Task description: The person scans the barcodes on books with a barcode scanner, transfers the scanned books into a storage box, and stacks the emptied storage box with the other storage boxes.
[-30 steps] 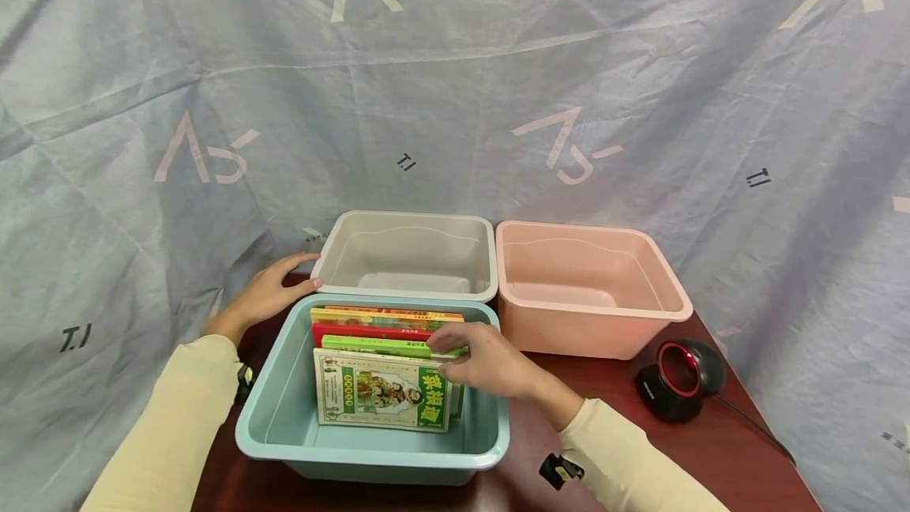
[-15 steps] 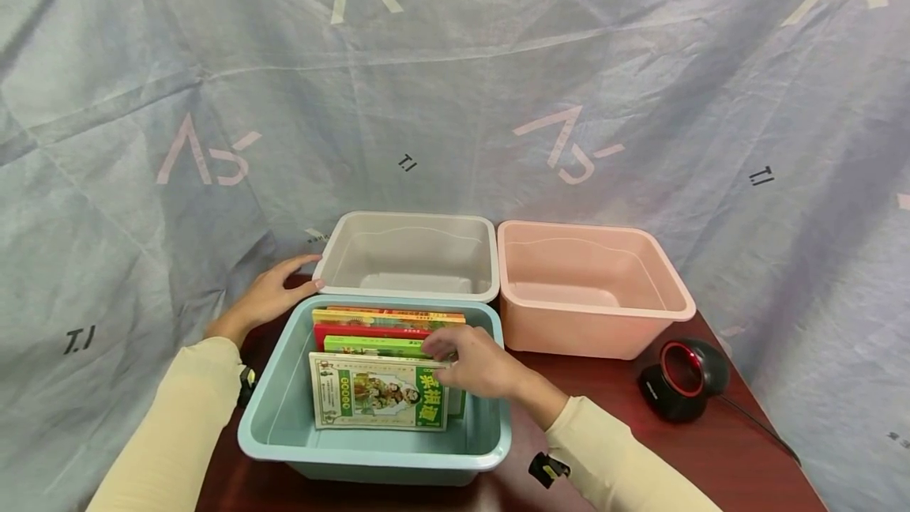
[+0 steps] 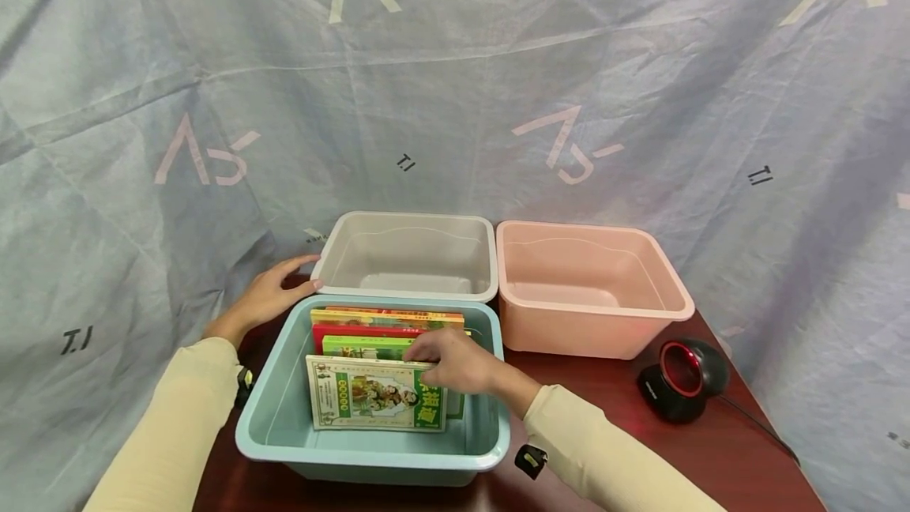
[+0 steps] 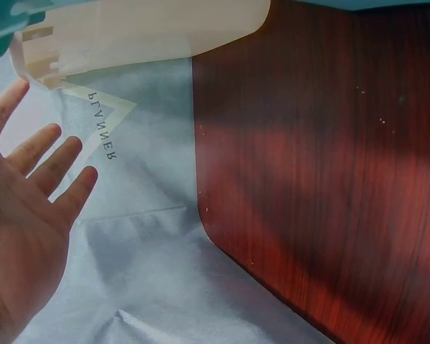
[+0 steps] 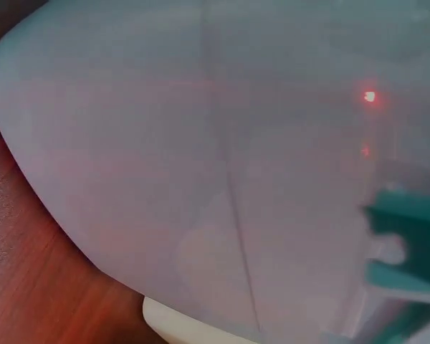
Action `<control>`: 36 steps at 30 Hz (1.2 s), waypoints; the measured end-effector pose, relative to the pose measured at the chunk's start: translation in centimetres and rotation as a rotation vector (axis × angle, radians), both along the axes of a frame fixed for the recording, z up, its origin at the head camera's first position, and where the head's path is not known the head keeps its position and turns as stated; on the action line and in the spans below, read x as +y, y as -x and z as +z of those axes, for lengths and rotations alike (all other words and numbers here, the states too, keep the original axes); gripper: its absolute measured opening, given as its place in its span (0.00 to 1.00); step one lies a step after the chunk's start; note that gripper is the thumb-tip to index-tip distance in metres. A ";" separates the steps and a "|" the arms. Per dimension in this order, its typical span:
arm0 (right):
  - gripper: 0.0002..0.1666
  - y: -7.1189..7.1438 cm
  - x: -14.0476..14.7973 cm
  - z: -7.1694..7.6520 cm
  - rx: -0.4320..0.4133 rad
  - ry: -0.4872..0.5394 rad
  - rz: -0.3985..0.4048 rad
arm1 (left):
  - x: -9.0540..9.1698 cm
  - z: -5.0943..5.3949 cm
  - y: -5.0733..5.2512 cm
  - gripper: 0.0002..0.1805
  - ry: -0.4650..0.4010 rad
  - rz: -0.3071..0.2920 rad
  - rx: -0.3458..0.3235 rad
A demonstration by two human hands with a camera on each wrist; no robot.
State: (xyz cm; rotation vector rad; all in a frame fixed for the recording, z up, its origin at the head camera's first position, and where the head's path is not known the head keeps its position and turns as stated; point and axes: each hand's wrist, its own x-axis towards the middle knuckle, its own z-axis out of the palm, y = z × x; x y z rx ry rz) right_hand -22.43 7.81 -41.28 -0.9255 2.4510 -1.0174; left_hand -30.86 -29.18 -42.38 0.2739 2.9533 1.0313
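Observation:
In the head view, a light-blue tub (image 3: 377, 461) holds several thin books standing upright. At their front is a cream-and-green picture book (image 3: 377, 397). My right hand (image 3: 462, 366) pinches its upper right edge, thumb in front and fingers behind. Behind it stand a green book (image 3: 362, 344), a red book (image 3: 355, 331) and yellow-orange ones (image 3: 387, 316). My left hand (image 3: 265, 300) rests its fingertips at the left rim of a grey bin (image 3: 405, 293); in the left wrist view its fingers (image 4: 75, 193) are spread. The right hand is not visible in the right wrist view.
A pink bin (image 3: 583, 330) stands beside the grey one, both behind the blue tub. At the right of the dark red table (image 3: 583, 385) sits a black scanner-like device (image 3: 682, 378) with a glowing red ring and cable. A printed grey cloth (image 3: 455, 117) hangs behind.
My right hand has moved left along the front book's top edge. That book has shifted slightly left and toward me, apart from the green one. The left hand stays put.

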 end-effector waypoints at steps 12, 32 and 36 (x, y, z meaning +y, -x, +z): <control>0.20 0.9 -0.6 -0.5 0.002 -0.086 0.005 | 0.1 -0.4 0.2 0.40 -0.010 -0.009 0.032; 0.18 -0.7 2.4 7.4 0.067 0.245 -0.071 | -0.5 -0.6 0.0 0.40 -0.005 -0.013 0.026; 0.17 -1.7 3.8 9.3 0.110 0.314 -0.129 | -0.5 -0.7 0.1 0.39 -0.012 -0.010 0.028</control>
